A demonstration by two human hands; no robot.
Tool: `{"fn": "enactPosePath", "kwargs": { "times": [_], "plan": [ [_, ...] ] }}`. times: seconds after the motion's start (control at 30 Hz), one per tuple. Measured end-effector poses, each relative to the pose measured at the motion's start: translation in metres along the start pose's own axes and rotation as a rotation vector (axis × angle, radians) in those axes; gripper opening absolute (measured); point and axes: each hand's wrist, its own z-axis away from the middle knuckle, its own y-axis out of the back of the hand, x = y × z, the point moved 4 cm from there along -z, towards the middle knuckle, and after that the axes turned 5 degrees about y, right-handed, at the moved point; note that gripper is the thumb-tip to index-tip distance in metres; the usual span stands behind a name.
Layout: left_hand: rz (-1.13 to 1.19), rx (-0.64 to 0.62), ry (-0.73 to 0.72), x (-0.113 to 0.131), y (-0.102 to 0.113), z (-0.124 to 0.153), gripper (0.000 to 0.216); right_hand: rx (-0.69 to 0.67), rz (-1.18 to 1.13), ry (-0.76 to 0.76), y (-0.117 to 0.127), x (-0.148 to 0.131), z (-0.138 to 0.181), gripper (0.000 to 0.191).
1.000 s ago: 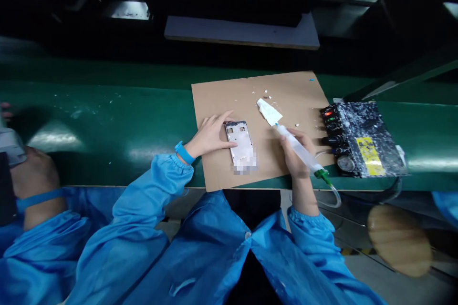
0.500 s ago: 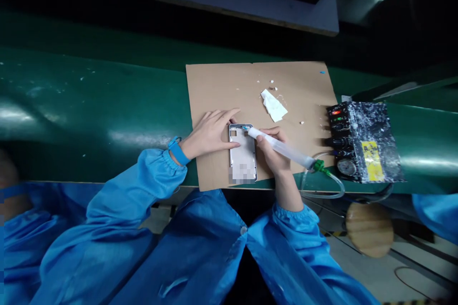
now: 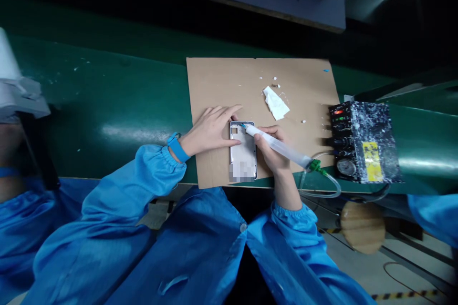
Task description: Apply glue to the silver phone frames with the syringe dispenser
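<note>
A silver-grey phone frame [image 3: 243, 152] lies flat on a cardboard sheet [image 3: 222, 81]. My left hand [image 3: 211, 131] steadies it from the left, thumb across its face, a bent finger at the upper-left corner and the other fingers stretched out. In my right hand [image 3: 272, 152] is a white, translucent dispensing syringe [image 3: 286, 149], tilted, its blue tip at the frame's top edge. A green cap [image 3: 315, 166] closes the syringe's rear end, with a clear hose [image 3: 338, 188] running from it. The exact contact of the tip is too small to tell.
A black, paint-spattered control box [image 3: 368, 143] with a gauge stands at the right. Crumpled white tissue [image 3: 276, 103] and small crumbs lie on the cardboard. At far left, a co-worker's arm [image 3: 10, 171] is beside a white-and-black device [image 3: 21, 95]. A round wooden stool [image 3: 362, 226] stands below.
The syringe tip has shifted slightly left along the frame's top edge. At far left, a white-and-black device has come into view near the co-worker's arm. My left hand keeps its hold.
</note>
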Motion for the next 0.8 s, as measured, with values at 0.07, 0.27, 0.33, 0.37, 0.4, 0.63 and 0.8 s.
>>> {"fn": "enactPosePath", "kwargs": {
  "times": [0.07, 0.27, 0.33, 0.37, 0.4, 0.63, 0.8],
  "plan": [
    [-0.003, 0.005, -0.006, 0.0000, 0.0003, -0.0004, 0.092, 0.000, 0.002, -0.001, -0.0002, -0.0001, 0.0001, 0.044],
    [-0.001, -0.002, 0.004, 0.0011, 0.0006, -0.0012, 0.092, 0.013, 0.012, 0.041, -0.0003, -0.0051, -0.0005, 0.041],
    [0.002, -0.002, -0.001, 0.0016, 0.0006, -0.0011, 0.091, 0.014, 0.032, 0.046, -0.0001, -0.0063, -0.0009, 0.042],
    [0.003, -0.001, -0.004, 0.0017, 0.0006, -0.0011, 0.091, 0.015, 0.037, 0.044, 0.0000, -0.0065, -0.0011, 0.043],
    [0.004, 0.001, -0.006, 0.0017, 0.0005, -0.0010, 0.090, 0.017, 0.038, 0.040, 0.0002, -0.0063, -0.0012, 0.044],
    [0.016, 0.005, -0.020, 0.0006, 0.0000, -0.0018, 0.091, 0.021, 0.030, 0.023, 0.0005, -0.0028, -0.0017, 0.048],
    [0.022, -0.015, -0.003, 0.0019, 0.0011, -0.0028, 0.092, 0.046, 0.039, 0.019, 0.0014, -0.0016, -0.0015, 0.048]
  ]
}}
